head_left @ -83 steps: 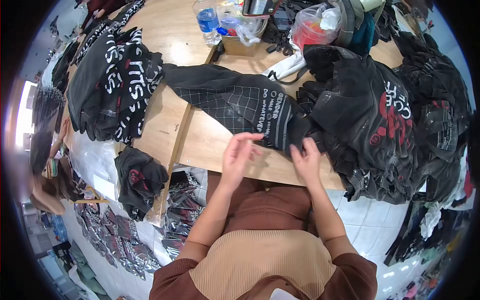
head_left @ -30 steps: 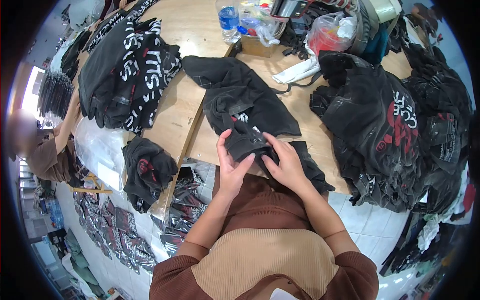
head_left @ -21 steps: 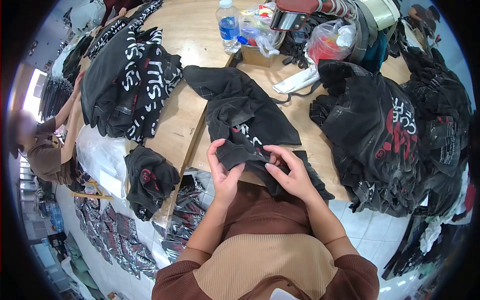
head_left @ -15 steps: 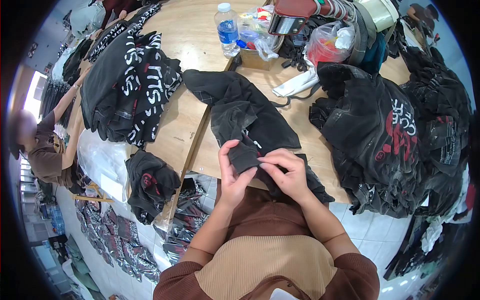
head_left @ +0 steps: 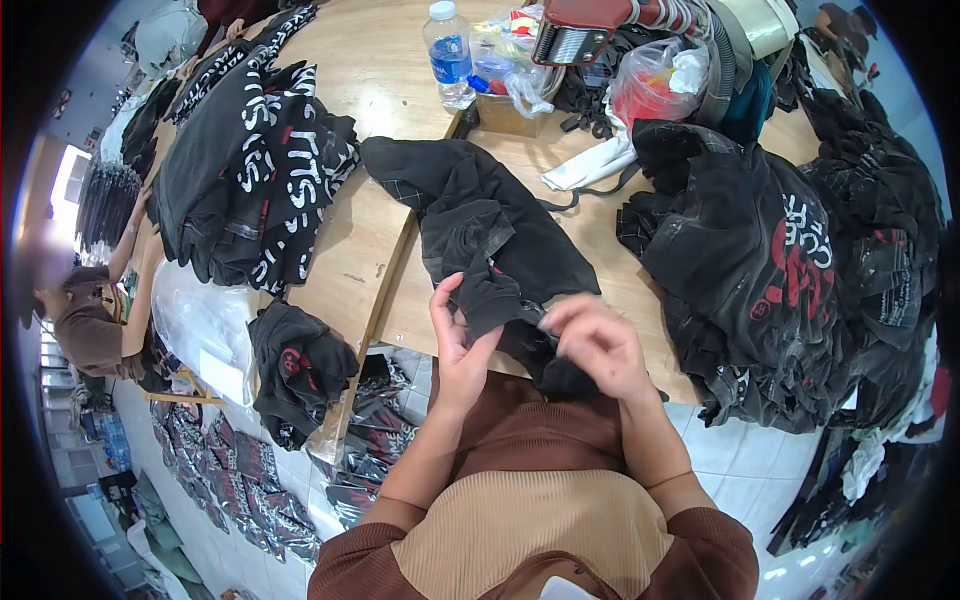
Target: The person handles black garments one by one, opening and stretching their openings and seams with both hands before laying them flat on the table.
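A black garment point(head_left: 500, 200) lies across the table edge in front of me, with part of it hanging towards my lap. My left hand point(head_left: 462, 350) is closed on the hemmed end of the garment, thumb on the near side and fingers behind the cloth. To the right of that end, my right hand point(head_left: 602, 345) is raised just off the cloth. Its fingers are curled and smeared by motion, so whether anything is between them cannot be made out.
Piles of black printed garments stand left point(head_left: 250, 180) and right point(head_left: 760, 260). A bundled garment point(head_left: 300, 360) sits at the left edge. A water bottle point(head_left: 450, 60), a box point(head_left: 510, 113) and a red-handled device point(head_left: 575, 35) are at the back. A co-worker point(head_left: 95, 310) is at left.
My right hand has let go of the garment's end and moved right and slightly up. The left hand keeps its hold, and the cloth end has tilted a little.
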### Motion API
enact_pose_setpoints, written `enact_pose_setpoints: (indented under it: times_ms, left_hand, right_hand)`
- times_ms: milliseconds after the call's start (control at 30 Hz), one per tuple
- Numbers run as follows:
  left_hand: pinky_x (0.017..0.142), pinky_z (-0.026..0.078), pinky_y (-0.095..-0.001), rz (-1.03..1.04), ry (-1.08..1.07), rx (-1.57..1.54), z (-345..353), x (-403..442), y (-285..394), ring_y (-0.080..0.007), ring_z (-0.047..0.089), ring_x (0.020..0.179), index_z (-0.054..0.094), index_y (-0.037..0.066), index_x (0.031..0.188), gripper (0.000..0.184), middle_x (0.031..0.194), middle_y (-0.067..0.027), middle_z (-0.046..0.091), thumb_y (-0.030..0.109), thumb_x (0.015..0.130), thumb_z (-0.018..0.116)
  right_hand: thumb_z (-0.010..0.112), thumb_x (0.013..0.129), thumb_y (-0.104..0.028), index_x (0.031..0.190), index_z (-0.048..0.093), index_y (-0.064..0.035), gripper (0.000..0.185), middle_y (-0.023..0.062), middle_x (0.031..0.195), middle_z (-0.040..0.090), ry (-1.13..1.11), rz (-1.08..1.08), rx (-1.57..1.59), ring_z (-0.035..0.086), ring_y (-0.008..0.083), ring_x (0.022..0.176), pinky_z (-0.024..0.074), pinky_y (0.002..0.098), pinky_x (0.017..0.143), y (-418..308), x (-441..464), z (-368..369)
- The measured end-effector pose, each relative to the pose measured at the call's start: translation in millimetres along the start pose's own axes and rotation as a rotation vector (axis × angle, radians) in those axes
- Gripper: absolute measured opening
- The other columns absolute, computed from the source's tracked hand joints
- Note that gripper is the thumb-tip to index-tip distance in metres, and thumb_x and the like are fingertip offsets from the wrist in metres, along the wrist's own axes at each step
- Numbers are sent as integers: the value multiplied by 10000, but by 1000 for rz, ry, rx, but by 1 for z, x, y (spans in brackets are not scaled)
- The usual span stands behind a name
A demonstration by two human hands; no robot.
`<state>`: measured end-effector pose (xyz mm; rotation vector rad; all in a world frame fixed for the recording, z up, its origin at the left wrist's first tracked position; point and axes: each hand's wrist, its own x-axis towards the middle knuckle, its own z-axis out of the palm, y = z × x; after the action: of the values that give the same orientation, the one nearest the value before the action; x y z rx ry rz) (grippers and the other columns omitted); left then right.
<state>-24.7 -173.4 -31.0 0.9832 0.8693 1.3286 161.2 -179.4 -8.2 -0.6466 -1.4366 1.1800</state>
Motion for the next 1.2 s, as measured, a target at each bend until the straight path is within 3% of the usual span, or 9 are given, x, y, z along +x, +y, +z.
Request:
enact_pose_setpoints:
  times_ms: [67,133,233,333,500,633,733,867,1200]
  left_hand:
    - [923,418,-295,0,17,-56,2,-1,4,-171,551,1065,206,116,1362,646,1181,-153,539,-95,842,526]
    - [909,419,-290,11,6,-13,1,-2,4,-171,550,1049,192,121,1335,633,1166,-160,542,-106,841,516]
    - [888,422,-283,97,-17,80,2,-6,3,-176,548,1025,165,127,1307,632,1157,-168,528,-125,836,501]
    - [871,427,-281,248,-111,296,5,-5,0,-184,544,1015,131,134,1301,667,1152,-167,499,-129,820,511]
    - [755,464,-260,455,-144,558,4,16,16,-182,572,902,135,122,1322,799,1102,-136,472,-134,721,594]
    - [696,456,-229,456,1,828,2,58,49,-114,571,822,430,64,1238,606,985,-63,559,-128,694,616]
    - [675,451,-225,522,-76,694,8,95,51,-117,576,758,505,32,1104,411,895,-54,588,-115,730,594]
    - [696,423,-192,178,-108,3,25,122,74,-51,547,788,443,75,1050,273,852,-9,592,-72,854,562]
    - [732,444,-192,225,-73,-96,65,185,104,-81,598,801,414,94,1087,360,855,-66,643,-96,823,570]
  right_hand:
    - [682,790,-151,764,649,-70,91,103,986,677,-369,-24,-16,594,252,846,431,360,820,-14,6,-7]
    - [694,771,-135,831,655,-68,98,106,1026,658,-395,-18,-86,588,259,941,425,355,847,-25,9,0]
    - [707,721,-112,1111,592,-63,409,117,1151,597,8,-18,-554,552,287,1059,402,377,923,-20,11,13]
    - [657,712,-44,1195,553,-51,494,124,1107,613,70,130,-493,580,289,1002,427,349,901,-1,16,20]
    - [542,691,59,1030,644,-14,361,111,909,656,160,93,-347,620,240,862,472,310,792,6,33,1]
    - [585,658,49,977,658,-29,336,93,857,653,231,9,-555,626,231,812,459,302,755,-23,58,-21]
    - [611,649,43,928,673,-36,297,90,814,661,273,-84,-674,630,225,774,455,300,749,-30,79,-33]
    - [654,697,44,891,684,-14,205,83,807,683,392,-137,-582,637,179,743,468,283,721,-34,108,-56]
    - [644,800,35,911,658,32,112,-26,780,618,436,-151,-381,525,29,730,415,183,659,-46,171,-89]
